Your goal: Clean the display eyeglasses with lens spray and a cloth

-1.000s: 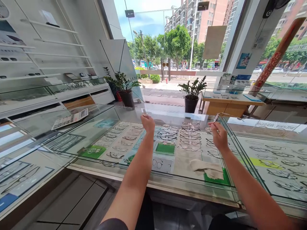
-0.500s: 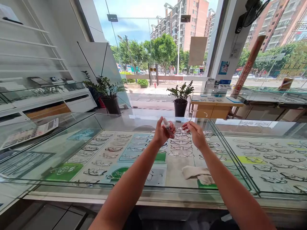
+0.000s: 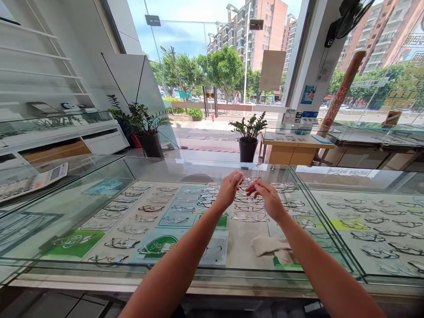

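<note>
Above the glass counter my left hand (image 3: 228,190) is closed around a small white bottle (image 3: 240,179), mostly hidden by the fingers. Just to its right, my right hand (image 3: 269,198) pinches a thin-rimmed pair of glasses (image 3: 255,168). The glasses' clear lenses blend into the frames behind, so their outline is hard to make out. Bottle and glasses are close together. Under the glass, rows of eyeglass frames (image 3: 250,216) lie below both hands. A beige cloth (image 3: 270,245) rests nearer to me, left of my right forearm.
The glass display counter (image 3: 165,170) stretches across in front of me, with a metal-edged joint at right. A calculator (image 3: 58,172) lies at the left. Beyond stand two potted plants (image 3: 248,148), a glass door and a wooden table (image 3: 298,142).
My left hand has turned and tipped the bottle toward the glasses, so the fingers now cover most of it. The glasses and my right hand have dropped lower. The view has shifted slightly.
</note>
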The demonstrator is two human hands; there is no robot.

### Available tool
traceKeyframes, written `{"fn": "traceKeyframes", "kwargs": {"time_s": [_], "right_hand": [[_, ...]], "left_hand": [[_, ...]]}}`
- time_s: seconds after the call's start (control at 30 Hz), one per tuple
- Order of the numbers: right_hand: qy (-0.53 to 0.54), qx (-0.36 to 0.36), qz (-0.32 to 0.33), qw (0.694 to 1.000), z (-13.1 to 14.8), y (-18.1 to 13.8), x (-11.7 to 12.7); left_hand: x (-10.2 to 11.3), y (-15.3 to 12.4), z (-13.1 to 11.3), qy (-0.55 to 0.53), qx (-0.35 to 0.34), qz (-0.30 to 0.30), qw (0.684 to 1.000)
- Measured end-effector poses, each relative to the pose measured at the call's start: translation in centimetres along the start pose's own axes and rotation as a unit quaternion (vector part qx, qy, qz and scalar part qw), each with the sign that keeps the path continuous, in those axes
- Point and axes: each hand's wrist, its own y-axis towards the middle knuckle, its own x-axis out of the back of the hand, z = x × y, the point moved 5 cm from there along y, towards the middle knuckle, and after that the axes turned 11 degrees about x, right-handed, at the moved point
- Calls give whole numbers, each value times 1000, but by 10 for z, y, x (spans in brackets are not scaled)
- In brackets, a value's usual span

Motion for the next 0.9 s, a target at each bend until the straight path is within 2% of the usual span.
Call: {"fn": "traceKeyframes", "kwargs": {"time_s": [0.23, 0.43, 0.53, 0.7, 0.9], "right_hand": [[22, 2, 23, 999, 2, -3, -9], [24, 10, 40, 999, 8, -3, -12], [41, 6, 18, 999, 11, -2, -8], [87, 3, -50, 995, 11, 4, 8], [97, 11, -89, 991, 10, 6, 17]], "left_hand": [[-1, -4, -2, 54, -18, -16, 998], [-4, -12, -11, 40, -35, -10, 999], [-4, -14, -14, 26, -47, -4, 999], [-5, -15, -13, 70, -62, 2, 996], [-19, -23, -16, 132, -76, 43, 987]]}}
